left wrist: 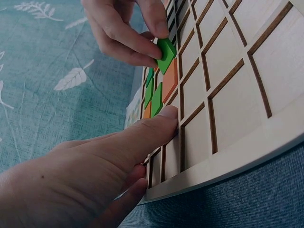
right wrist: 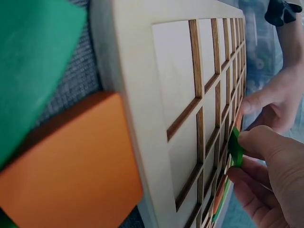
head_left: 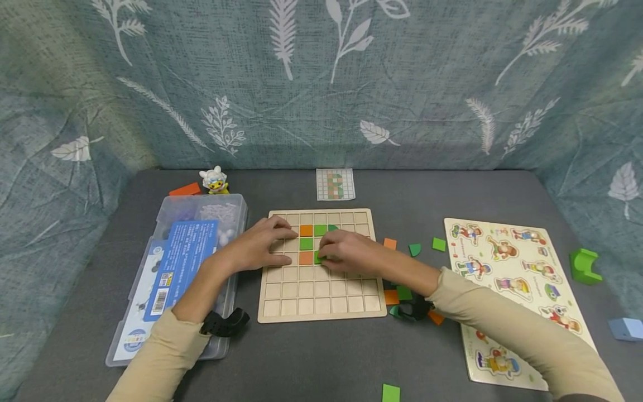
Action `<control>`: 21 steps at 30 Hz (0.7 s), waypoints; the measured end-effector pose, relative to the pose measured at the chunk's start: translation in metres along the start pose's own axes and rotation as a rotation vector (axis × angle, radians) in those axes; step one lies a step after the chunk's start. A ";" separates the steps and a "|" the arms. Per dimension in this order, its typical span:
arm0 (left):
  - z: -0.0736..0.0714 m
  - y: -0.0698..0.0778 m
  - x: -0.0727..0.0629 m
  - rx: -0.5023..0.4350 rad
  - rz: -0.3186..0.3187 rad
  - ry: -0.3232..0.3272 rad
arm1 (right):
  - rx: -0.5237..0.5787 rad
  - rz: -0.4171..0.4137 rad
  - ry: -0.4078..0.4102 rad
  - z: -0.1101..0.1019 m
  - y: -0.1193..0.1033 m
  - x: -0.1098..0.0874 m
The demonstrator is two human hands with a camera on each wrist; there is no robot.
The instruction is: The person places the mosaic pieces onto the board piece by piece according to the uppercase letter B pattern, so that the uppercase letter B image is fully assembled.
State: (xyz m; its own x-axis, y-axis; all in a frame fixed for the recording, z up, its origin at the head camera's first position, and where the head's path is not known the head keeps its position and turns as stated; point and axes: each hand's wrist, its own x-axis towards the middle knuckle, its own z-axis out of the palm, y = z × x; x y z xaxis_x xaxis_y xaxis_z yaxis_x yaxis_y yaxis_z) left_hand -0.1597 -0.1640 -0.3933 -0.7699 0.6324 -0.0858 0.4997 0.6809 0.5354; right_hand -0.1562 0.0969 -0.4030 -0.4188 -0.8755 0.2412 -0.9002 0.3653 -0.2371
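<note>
A wooden grid board (head_left: 273,319) lies flat on the table. My right hand (head_left: 349,251) pinches a green tile (left wrist: 165,56) between thumb and fingers, tilted over a cell beside an orange tile (head_left: 306,258). Above that orange tile sit a green square (head_left: 306,244) and a second orange tile (head_left: 306,230); another green square (head_left: 320,230) adjoins it in the top row. A dark green piece (head_left: 332,228) is partly hidden by the right hand. My left hand (head_left: 261,244) rests on the board's left side, thumb (left wrist: 166,114) extended close to the lower orange tile.
Loose orange and green tiles (head_left: 439,244) lie right of the board, some under the right wrist. A printed pattern card (head_left: 321,192) is behind it. At left stands a clear plastic case (head_left: 236,223); a picture puzzle board (head_left: 507,268) lies at right. One green tile (head_left: 390,392) sits in front.
</note>
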 end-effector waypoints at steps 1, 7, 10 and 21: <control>0.000 0.000 0.000 0.001 0.000 0.000 | -0.007 -0.003 -0.001 0.000 0.000 0.000; 0.000 0.000 -0.001 0.008 0.008 0.014 | -0.028 -0.013 0.005 0.000 -0.001 0.001; -0.001 0.000 -0.001 0.008 0.012 0.017 | -0.036 -0.016 0.004 0.000 -0.001 0.002; 0.000 0.001 -0.001 0.003 -0.009 0.001 | -0.070 -0.001 0.030 -0.010 -0.003 -0.022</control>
State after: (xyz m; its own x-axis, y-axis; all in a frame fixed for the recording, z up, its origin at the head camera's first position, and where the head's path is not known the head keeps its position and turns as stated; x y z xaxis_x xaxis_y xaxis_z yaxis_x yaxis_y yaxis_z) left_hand -0.1584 -0.1636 -0.3924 -0.7748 0.6258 -0.0897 0.4941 0.6879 0.5317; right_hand -0.1453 0.1184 -0.3985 -0.4203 -0.8664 0.2696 -0.9063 0.3867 -0.1703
